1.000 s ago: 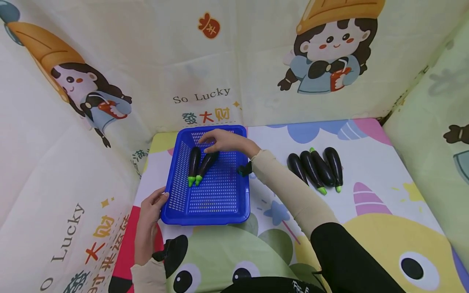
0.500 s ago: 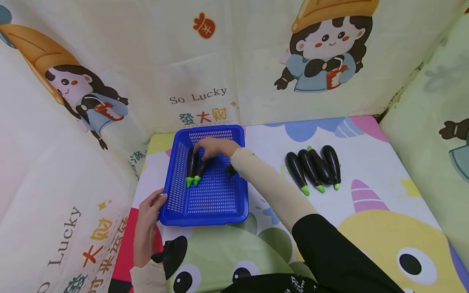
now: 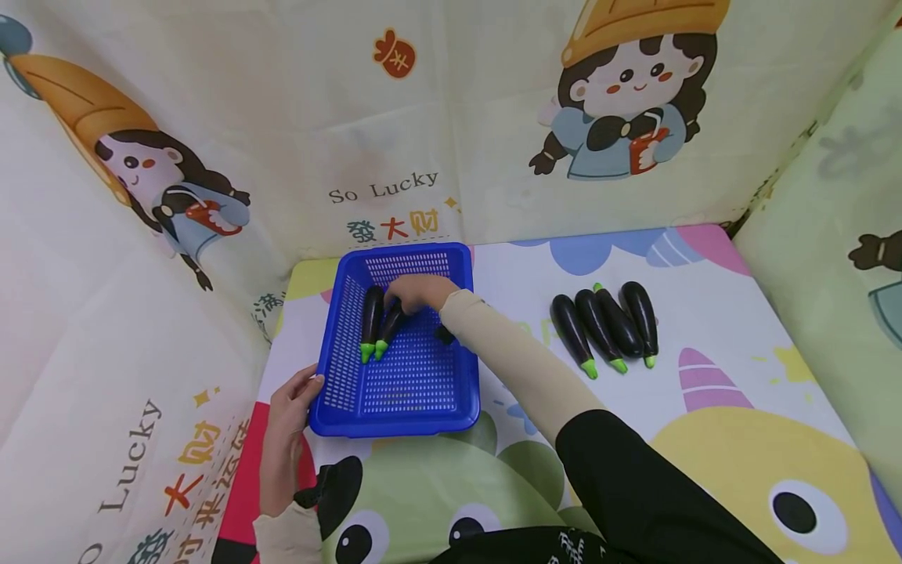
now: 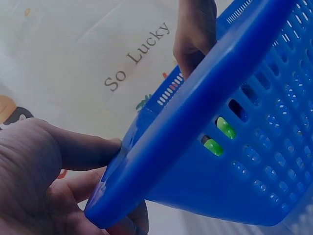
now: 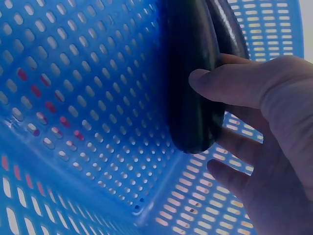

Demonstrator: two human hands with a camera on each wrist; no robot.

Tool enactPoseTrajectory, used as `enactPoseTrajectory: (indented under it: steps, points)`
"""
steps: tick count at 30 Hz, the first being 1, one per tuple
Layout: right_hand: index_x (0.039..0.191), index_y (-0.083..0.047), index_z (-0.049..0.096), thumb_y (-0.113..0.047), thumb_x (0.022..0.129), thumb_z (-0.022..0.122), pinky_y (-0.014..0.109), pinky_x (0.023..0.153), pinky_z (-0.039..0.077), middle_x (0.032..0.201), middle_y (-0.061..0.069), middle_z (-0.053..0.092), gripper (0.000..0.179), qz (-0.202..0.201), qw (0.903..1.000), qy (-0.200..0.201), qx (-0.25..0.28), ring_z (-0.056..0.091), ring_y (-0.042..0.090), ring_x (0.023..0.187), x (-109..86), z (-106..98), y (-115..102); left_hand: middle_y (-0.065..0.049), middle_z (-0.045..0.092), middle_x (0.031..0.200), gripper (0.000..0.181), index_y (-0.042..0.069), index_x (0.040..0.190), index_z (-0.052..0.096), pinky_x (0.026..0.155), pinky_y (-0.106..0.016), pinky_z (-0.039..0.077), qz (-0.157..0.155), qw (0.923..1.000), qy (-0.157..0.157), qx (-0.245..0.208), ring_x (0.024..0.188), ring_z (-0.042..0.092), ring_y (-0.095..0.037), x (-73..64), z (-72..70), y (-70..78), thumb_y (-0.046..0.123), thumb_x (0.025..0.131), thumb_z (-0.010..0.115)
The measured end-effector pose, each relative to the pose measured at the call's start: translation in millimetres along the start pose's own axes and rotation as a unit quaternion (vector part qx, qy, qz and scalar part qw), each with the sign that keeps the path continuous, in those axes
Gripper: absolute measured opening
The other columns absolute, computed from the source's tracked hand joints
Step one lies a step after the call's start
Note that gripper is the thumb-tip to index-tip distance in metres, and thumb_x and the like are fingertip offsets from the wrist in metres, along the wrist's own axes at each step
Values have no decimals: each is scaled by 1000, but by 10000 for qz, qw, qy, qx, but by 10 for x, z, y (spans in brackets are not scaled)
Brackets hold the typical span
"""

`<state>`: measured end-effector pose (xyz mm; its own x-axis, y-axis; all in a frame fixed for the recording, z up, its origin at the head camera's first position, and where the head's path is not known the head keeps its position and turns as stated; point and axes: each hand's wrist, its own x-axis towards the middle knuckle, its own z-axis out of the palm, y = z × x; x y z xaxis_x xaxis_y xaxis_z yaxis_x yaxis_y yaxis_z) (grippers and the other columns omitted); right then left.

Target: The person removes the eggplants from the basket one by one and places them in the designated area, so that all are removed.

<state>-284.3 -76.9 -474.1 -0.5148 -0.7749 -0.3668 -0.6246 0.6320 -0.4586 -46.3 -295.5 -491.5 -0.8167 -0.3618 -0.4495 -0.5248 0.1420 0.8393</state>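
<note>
A blue perforated plastic basket (image 3: 396,429) stands on the patterned table. My left hand (image 3: 285,431) holds its near left corner, and in the left wrist view the thumb and fingers pinch the rim (image 4: 161,142). Two dark eggplants with green stem ends lie side by side inside, stems toward me. My right hand (image 3: 423,292) reaches in over the far half and grips the right-hand eggplant (image 3: 390,327) by its thick end. In the right wrist view the thumb lies across that eggplant (image 5: 193,115), with fingers behind it. The left eggplant (image 3: 372,317) lies beside it.
Several more eggplants (image 3: 592,321) lie in a loose row on the table, right of the basket. Printed cloth walls (image 3: 493,157) rise behind and on both sides of the table (image 3: 634,399), the back one close behind the basket.
My right hand has come down from above the eggplants and taken hold of the right-hand one in the basket, its forearm moving left. My left hand keeps its hold on the rim.
</note>
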Motion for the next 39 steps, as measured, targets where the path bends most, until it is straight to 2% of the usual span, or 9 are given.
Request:
enactPoseTrajectory:
  steps: [8, 23, 32, 39]
  points:
    - [140, -15, 67, 4, 95, 62, 33, 100, 46, 138, 7, 67, 49, -121, 9998, 0, -165, 54, 21, 112, 10, 22, 47, 17, 61, 90, 52, 13, 154, 51, 77, -17, 55, 7, 10000, 32, -12, 84, 65, -3, 4, 4, -6, 33, 107, 58]
    - [136, -19, 70, -3, 99, 64, 34, 100, 49, 127, 3, 69, 40, -148, 9994, 127, -285, 58, 21, 109, -160, -36, 33, 18, 63, 89, 51, 12, 154, 51, 76, -19, 55, 11, 10000, -5, -35, 83, 66, -2, 19, -12, -10, 32, 107, 59]
    - [132, -19, 72, -3, 96, 65, 33, 96, 50, 120, 1, 71, 40, -702, 9959, 390, -423, 60, 20, 104, -339, -171, 1, 18, 62, 90, 52, 13, 154, 51, 78, -17, 54, 60, 10000, -6, 56, 85, 65, -3, 22, -19, 4, 33, 107, 58]
    - [132, -20, 71, -12, 96, 67, 38, 106, 49, 127, -1, 72, 37, -936, 9892, 806, -788, 61, 21, 110, -556, -251, 30, 17, 63, 91, 52, 13, 154, 51, 77, -18, 56, 87, 10000, -21, 34, 84, 67, -4, 19, -28, -9, 35, 107, 58]
